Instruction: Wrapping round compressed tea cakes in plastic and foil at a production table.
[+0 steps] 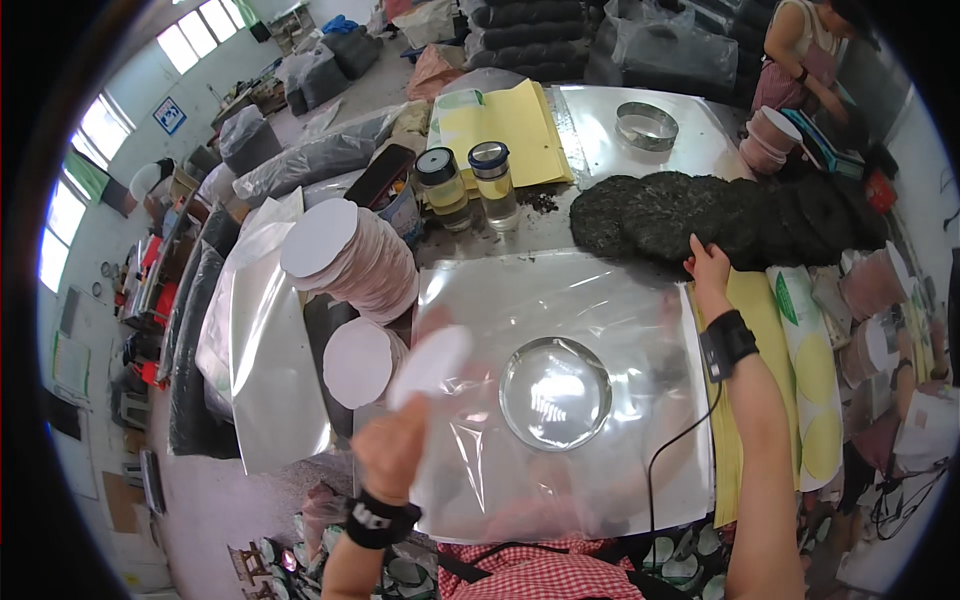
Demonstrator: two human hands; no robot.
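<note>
My left hand [388, 452] is closed on a thin white paper disc [436, 362], smeared by motion, beside the stacked discs. My right hand [709, 272] reaches to the near edge of a row of dark, shaggy round cakes [665, 215], its index finger stretched out against one. Between my hands, a round metal ring [507, 408] lies on a shiny clear plastic sheet [465, 290]. Left of the sheet stand a tall stack of white and pinkish paper discs [375, 270] and a shorter stack [358, 362].
Two lidded glass jars [494, 190] stand behind the sheet, near a dark phone [380, 175] and yellow paper [520, 130]. Another metal ring [647, 127] lies farther back. Yellow sheets [757, 310] flank the right side. A person [805, 55] works at the far right.
</note>
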